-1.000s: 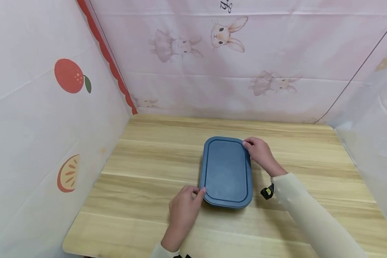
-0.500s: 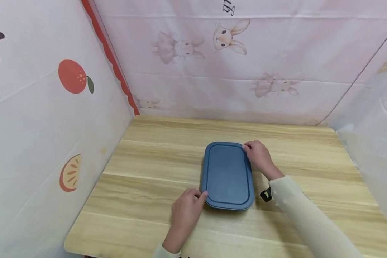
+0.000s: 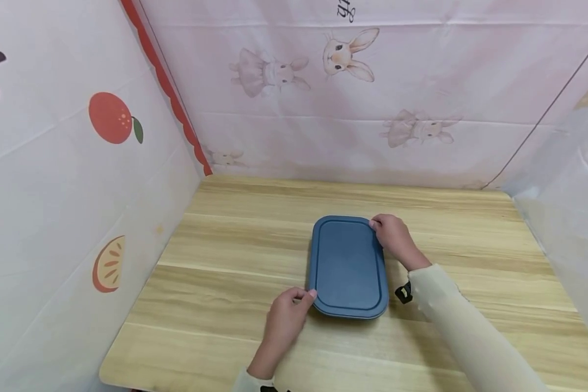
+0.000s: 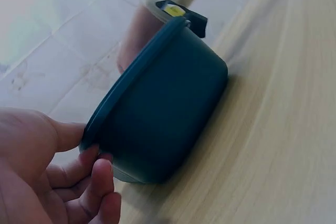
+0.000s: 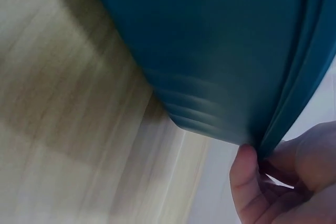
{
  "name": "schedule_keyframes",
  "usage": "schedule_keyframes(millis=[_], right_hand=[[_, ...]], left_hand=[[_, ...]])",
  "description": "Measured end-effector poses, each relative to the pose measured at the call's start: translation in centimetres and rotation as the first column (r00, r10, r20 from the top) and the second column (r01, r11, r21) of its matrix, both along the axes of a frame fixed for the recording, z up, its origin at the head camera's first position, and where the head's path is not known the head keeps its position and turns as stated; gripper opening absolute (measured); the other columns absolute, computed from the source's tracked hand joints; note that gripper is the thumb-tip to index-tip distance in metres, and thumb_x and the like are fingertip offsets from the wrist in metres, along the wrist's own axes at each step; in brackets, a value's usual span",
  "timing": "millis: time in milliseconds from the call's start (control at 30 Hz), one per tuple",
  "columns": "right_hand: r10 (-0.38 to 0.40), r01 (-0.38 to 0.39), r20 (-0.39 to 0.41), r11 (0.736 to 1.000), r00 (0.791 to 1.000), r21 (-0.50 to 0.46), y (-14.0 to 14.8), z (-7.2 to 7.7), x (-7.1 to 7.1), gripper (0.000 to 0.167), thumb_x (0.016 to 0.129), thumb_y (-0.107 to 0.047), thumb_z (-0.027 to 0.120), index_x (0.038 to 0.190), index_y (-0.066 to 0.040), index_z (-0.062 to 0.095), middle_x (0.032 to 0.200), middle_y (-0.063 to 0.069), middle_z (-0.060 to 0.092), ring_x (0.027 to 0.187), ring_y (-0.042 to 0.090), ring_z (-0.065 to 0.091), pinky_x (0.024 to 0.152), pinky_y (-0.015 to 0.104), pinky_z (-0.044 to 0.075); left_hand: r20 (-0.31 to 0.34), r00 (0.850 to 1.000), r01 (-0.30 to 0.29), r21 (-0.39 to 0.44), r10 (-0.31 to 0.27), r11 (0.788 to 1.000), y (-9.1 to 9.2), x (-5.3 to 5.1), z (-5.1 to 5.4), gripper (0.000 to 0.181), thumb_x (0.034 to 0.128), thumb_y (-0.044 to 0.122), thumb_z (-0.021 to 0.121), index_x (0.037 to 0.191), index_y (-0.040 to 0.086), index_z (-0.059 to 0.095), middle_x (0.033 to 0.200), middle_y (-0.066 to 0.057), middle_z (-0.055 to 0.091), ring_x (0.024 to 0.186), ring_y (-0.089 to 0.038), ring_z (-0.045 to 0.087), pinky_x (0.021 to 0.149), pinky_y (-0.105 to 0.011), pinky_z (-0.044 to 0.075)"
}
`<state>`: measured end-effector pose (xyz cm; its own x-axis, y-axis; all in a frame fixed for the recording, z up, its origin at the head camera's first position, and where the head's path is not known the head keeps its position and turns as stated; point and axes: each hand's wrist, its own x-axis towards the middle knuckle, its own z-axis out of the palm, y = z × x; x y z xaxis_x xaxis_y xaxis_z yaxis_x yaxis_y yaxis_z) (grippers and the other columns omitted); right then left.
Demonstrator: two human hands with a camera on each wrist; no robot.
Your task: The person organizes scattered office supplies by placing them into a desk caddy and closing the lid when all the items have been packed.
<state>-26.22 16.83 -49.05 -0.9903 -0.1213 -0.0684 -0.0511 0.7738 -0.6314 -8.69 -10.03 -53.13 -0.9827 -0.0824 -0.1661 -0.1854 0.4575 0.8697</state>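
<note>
A blue rectangular lidded food container [image 3: 349, 267] stands on the wooden table, its lid on top. My left hand [image 3: 285, 322] pinches the lid's rim at the near left corner, thumb above and fingertips below, as the left wrist view shows with the container's side wall [image 4: 168, 103]. At the far right corner my right hand [image 3: 393, 237] pinches the same rim. In the right wrist view, a fingertip of the right hand [image 5: 286, 182] lies under the lid's edge. What is inside the container is hidden.
The wooden table [image 3: 215, 239] has a pink rabbit-print backdrop [image 3: 294, 98] behind it. A white sheet with fruit prints [image 3: 54, 190] hangs at the left, and another pale sheet [image 3: 563, 196] at the right. A black wrist device [image 3: 404, 293] sits by the right sleeve.
The container's far end and my right hand sit slightly nearer to me in the head view than a second ago. Both hands keep their hold at the corners. The head view has shifted a little.
</note>
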Motion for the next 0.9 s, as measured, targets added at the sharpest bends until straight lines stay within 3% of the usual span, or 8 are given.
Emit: schedule_keyframes(millis=[100, 233, 333, 400, 500, 600, 733, 900], right_hand=[[0.005, -0.004, -0.008, 1.000, 1.000, 0.011, 0.0, -0.3, -0.1, 0.035, 0.109, -0.021, 0.044, 0.123, 0.003, 0.065, 0.107, 0.019, 0.069, 0.082, 0.026, 0.063, 0.071, 0.037, 0.053], [-0.001, 0.002, -0.026, 0.998, 1.000, 0.068, 0.1, -0.4, 0.2, 0.038, 0.110, -0.026, 0.042, 0.127, 0.001, 0.063, 0.117, 0.020, 0.068, 0.094, 0.030, 0.065, 0.079, 0.045, 0.053], [-0.024, 0.030, -0.052, 0.994, 0.998, 0.108, 0.4, 0.0, 0.8, 0.042, 0.111, -0.032, 0.037, 0.130, -0.003, 0.061, 0.122, 0.019, 0.065, 0.100, 0.032, 0.063, 0.084, 0.050, 0.051], [-0.043, 0.052, -0.085, 0.992, 0.995, 0.115, 0.6, 0.2, 1.3, 0.046, 0.111, -0.035, 0.034, 0.133, -0.005, 0.060, 0.129, 0.019, 0.061, 0.109, 0.034, 0.060, 0.089, 0.054, 0.049], [-0.037, 0.056, -0.157, 0.991, 0.987, 0.118, 0.4, 0.7, 2.5, 0.048, 0.110, -0.037, 0.033, 0.136, -0.005, 0.058, 0.137, 0.021, 0.055, 0.122, 0.038, 0.054, 0.097, 0.060, 0.046], [0.010, 0.021, -0.225, 0.990, 0.974, 0.136, -0.5, 0.8, 4.4, 0.051, 0.109, -0.039, 0.037, 0.140, -0.003, 0.056, 0.145, 0.022, 0.050, 0.133, 0.041, 0.047, 0.103, 0.063, 0.042], [0.090, -0.044, -0.275, 0.984, 0.957, 0.172, -2.0, 0.4, 7.4, 0.056, 0.107, -0.043, 0.042, 0.144, -0.002, 0.052, 0.152, 0.024, 0.042, 0.142, 0.041, 0.038, 0.111, 0.062, 0.037], [0.182, -0.109, -0.318, 0.966, 0.931, 0.233, -3.3, -1.0, 10.6, 0.057, 0.106, -0.043, 0.047, 0.144, -0.001, 0.051, 0.153, 0.023, 0.041, 0.146, 0.040, 0.034, 0.118, 0.057, 0.031]], left_hand=[[0.035, 0.999, 0.015, 0.074, -0.018, 0.997, -0.1, -0.2, -0.2, 0.036, 0.0946, 0.053, 0.064, 0.093, 0.018, 0.072, 0.067, -0.005, 0.065, 0.053, -0.014, 0.057, 0.048, -0.030, 0.045], [0.043, 0.997, 0.061, 0.051, -0.063, 0.997, -0.4, -0.3, -0.4, 0.039, 0.0946, 0.057, 0.062, 0.093, 0.019, 0.071, 0.064, -0.002, 0.063, 0.052, -0.015, 0.057, 0.049, -0.032, 0.045], [0.014, 0.997, 0.080, -0.068, -0.079, 0.994, -0.9, -0.9, -0.2, 0.044, 0.0929, 0.065, 0.058, 0.097, 0.023, 0.072, 0.072, 0.005, 0.066, 0.061, -0.011, 0.059, 0.057, -0.032, 0.046], [-0.031, 0.997, 0.059, -0.166, -0.065, 0.984, -1.3, -1.6, 0.2, 0.045, 0.0926, 0.067, 0.057, 0.101, 0.025, 0.073, 0.081, 0.009, 0.068, 0.068, -0.009, 0.060, 0.063, -0.032, 0.047], [-0.128, 0.990, 0.010, -0.310, -0.052, 0.951, -1.5, -3.2, 1.6, 0.048, 0.0953, 0.066, 0.052, 0.115, 0.027, 0.071, 0.098, 0.011, 0.069, 0.083, -0.010, 0.063, 0.074, -0.036, 0.050], [-0.214, 0.971, 0.016, -0.397, -0.110, 0.918, -1.3, -5.5, 3.4, 0.052, 0.0996, 0.062, 0.048, 0.131, 0.025, 0.064, 0.123, 0.005, 0.066, 0.110, -0.017, 0.063, 0.090, -0.046, 0.051], [-0.257, 0.925, 0.111, -0.520, -0.279, 0.847, -0.1, -8.9, 4.8, 0.058, 0.1035, 0.057, 0.043, 0.147, 0.020, 0.051, 0.150, -0.003, 0.050, 0.140, -0.024, 0.045, 0.108, -0.052, 0.043], [-0.210, 0.869, 0.188, -0.697, -0.447, 0.692, 1.7, -12.7, 4.3, 0.061, 0.1065, 0.053, 0.036, 0.155, 0.016, 0.040, 0.158, -0.009, 0.041, 0.147, -0.025, 0.037, 0.117, -0.045, 0.036]])
